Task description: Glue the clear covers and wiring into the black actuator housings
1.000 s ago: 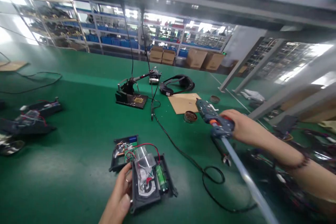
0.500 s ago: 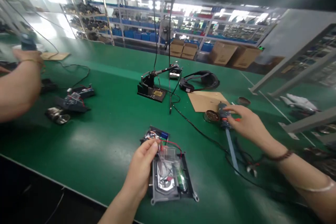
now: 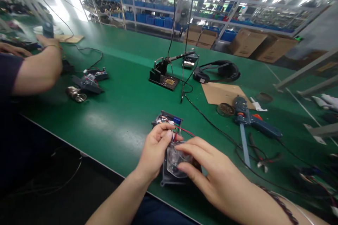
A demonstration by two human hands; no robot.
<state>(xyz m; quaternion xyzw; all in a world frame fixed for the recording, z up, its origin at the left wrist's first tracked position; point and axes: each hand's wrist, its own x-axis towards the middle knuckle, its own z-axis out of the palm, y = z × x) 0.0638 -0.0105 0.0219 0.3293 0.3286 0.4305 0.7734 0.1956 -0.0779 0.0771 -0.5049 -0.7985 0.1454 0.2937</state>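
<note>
In front of me on the green bench lies an opened black device housing with wiring and a blue part at its far end. My left hand pinches thin wires, red and white among them, above the housing. A clear plastic cover lies over the near half, and my right hand holds its right side between thumb and fingers. Both hands hide part of the inside. To the right rests a blue glue gun with a long pale glue stick, touched by neither hand.
Pliers and a black cable lie right of the housing. Beyond are a round tin, cardboard sheet, soldering iron stand and black headset. Left, a co-worker's arm reaches over the bench near other device parts.
My right hand has left the glue gun and come to the clear plastic cover. My left hand stays at the wires. The view has tilted down and shifted left.
</note>
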